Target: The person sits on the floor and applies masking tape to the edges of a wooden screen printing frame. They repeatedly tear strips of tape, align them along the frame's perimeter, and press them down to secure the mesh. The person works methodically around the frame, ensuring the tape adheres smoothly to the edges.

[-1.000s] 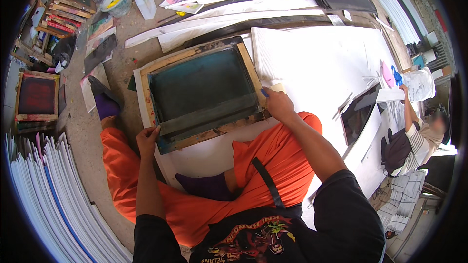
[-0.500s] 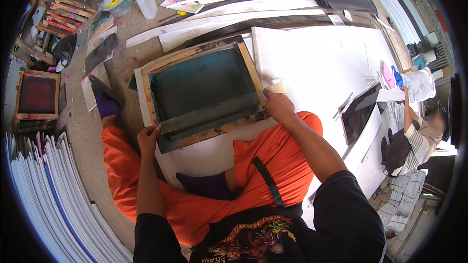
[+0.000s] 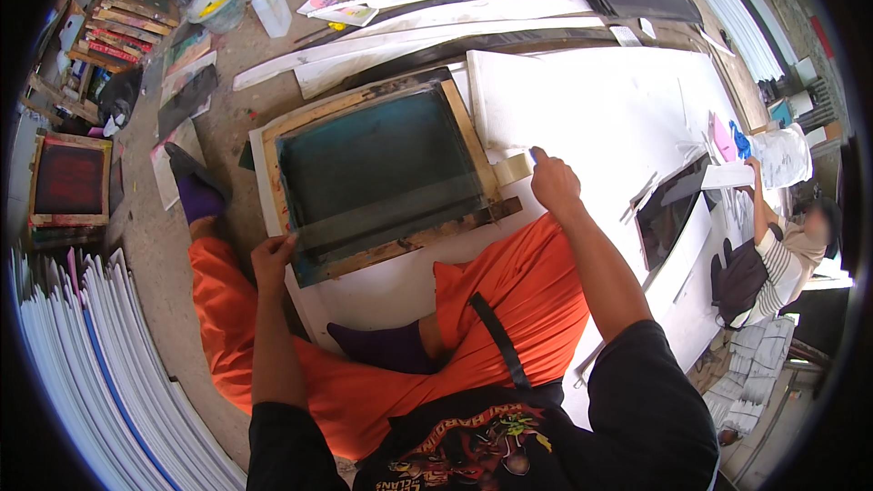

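A wooden-framed printing screen (image 3: 377, 159) with dark blue-green mesh lies flat in front of my crossed legs. Along the near part of its mesh runs a translucent band of tape (image 3: 391, 209). My left hand (image 3: 272, 259) is closed at the band's left end, its fingertips pinched at the frame's near left corner. Just beyond the right side of the frame, my right hand (image 3: 556, 180) grips a tan roll of tape (image 3: 514, 169) with a bit of blue at its edge. Its fingers partly hide the roll.
Under the screen spreads a large white sheet (image 3: 600, 118). Long white and black strips (image 3: 436, 32) lie beyond. Stacked white panels (image 3: 82, 355) stand at the left, near a reddish screen (image 3: 69, 179). Another person (image 3: 773, 264) works at the far right.
My right hand has moved right, off the frame's edge, and the tan roll now shows beside the frame. My left hand has shifted only slightly, staying at the near left corner.
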The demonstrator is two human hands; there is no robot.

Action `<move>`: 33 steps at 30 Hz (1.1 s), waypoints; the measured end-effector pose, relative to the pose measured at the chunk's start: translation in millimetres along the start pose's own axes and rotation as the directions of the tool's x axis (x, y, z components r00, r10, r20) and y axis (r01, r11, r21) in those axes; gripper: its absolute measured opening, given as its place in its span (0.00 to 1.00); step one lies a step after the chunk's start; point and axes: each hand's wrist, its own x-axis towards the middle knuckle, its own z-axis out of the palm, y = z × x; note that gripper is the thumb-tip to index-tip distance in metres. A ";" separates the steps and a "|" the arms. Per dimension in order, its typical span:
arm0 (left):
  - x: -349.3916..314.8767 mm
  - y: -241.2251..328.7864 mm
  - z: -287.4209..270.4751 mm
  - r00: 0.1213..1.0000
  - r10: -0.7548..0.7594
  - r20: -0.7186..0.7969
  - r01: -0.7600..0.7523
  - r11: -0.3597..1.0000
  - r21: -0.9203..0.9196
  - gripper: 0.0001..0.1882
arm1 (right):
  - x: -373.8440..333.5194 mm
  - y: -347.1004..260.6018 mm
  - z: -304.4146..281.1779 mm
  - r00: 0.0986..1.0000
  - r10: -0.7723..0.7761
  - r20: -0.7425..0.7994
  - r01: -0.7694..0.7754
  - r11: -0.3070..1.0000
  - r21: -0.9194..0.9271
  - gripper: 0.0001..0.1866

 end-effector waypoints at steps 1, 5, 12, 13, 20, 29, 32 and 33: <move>0.1 5.4 -2.8 1.000 0.015 0.000 -0.015 1.000 0.002 0.14 | 11.3 7.5 7.3 1.000 0.028 -0.008 -0.028 1.000 -0.011 0.22; -7.5 52.1 -11.6 0.996 0.086 0.014 -0.085 0.996 -0.007 0.12 | 32.8 0.9 13.9 0.999 -0.045 -0.030 0.039 0.981 -0.190 0.24; -30.1 179.0 -15.0 0.958 0.263 0.118 -0.265 0.964 -0.002 0.08 | 38.4 -18.7 31.6 0.898 -0.402 0.179 0.436 0.871 -0.227 0.28; -35.8 196.2 -10.6 0.952 0.273 0.135 -0.274 0.962 -0.012 0.08 | 40.0 -18.3 30.7 0.896 -0.398 0.196 0.434 0.879 -0.197 0.28; -79.9 304.5 39.7 0.875 0.422 0.237 -0.431 0.902 -0.015 0.06 | 42.1 -13.5 30.4 0.910 -0.339 0.237 0.381 0.912 -0.156 0.31; -102.3 409.6 71.3 0.770 0.541 0.338 -0.575 0.818 -0.001 0.10 | 35.0 -12.4 35.6 0.889 -0.455 -0.041 0.444 0.881 -0.163 0.33; -106.5 421.7 72.7 0.740 0.538 0.403 -0.582 0.813 -0.018 0.10 | 52.0 -26.4 37.3 0.729 -0.666 -0.157 0.678 0.674 0.293 0.36; -107.9 424.0 74.2 0.734 0.533 0.421 -0.579 0.815 -0.024 0.10 | 56.5 -33.6 34.5 0.664 -0.725 -0.182 0.704 0.525 0.478 0.38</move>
